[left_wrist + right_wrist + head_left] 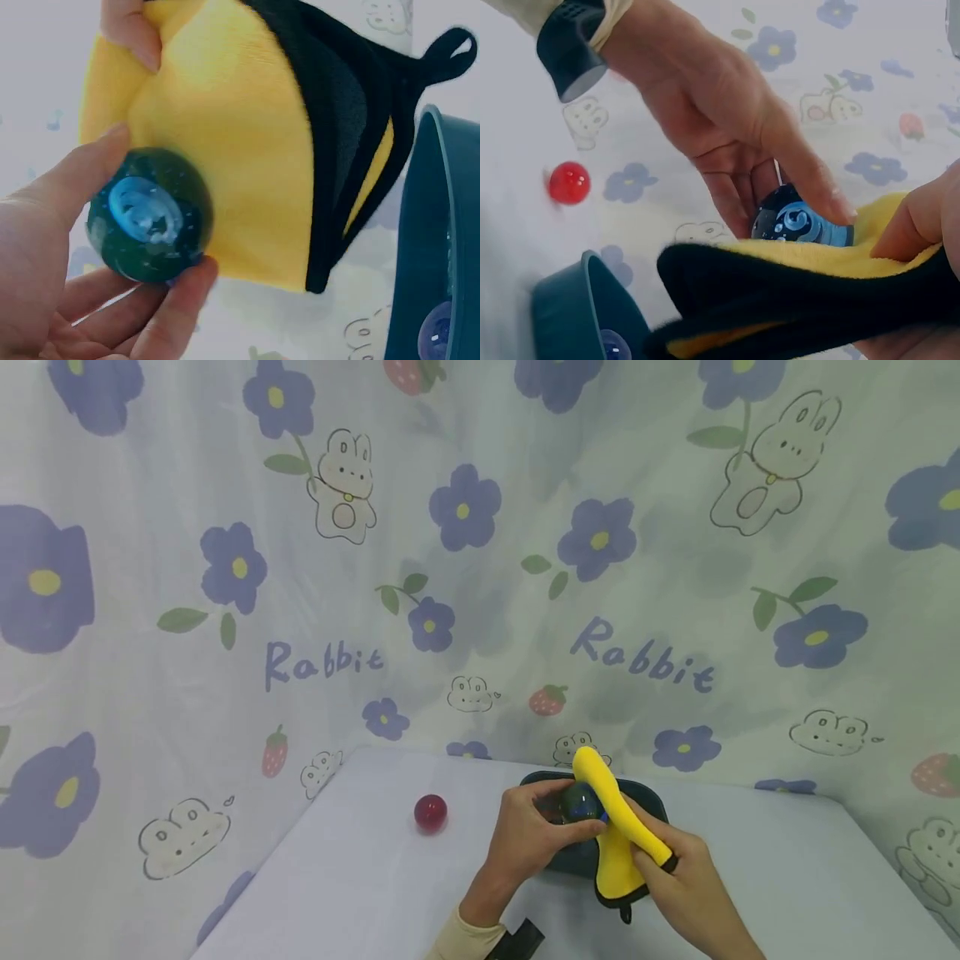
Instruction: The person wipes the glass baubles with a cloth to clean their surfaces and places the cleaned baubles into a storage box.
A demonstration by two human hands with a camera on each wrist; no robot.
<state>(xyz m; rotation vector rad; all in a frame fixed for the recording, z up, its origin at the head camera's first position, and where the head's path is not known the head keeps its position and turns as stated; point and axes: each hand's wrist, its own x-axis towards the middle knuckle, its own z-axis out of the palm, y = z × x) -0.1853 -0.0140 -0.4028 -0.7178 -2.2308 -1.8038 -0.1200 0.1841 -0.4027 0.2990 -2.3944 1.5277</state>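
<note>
My left hand holds a dark green glass ball with a blue swirl, thumb on one side and fingertips on the other. A yellow cloth with black trim and a hanging loop is folded over in my right hand, gripped between thumb and fingers. In both wrist views the ball lies against the yellow face of the cloth. Ball and cloth are held up over a dark teal basin. Cloth and hands cover much of the basin in the head view.
A red ball sits on the white table, left of the basin. Inside the basin lies a purplish clear ball. A black camera mount is on my left wrist. Behind the table hangs a flower-and-rabbit curtain.
</note>
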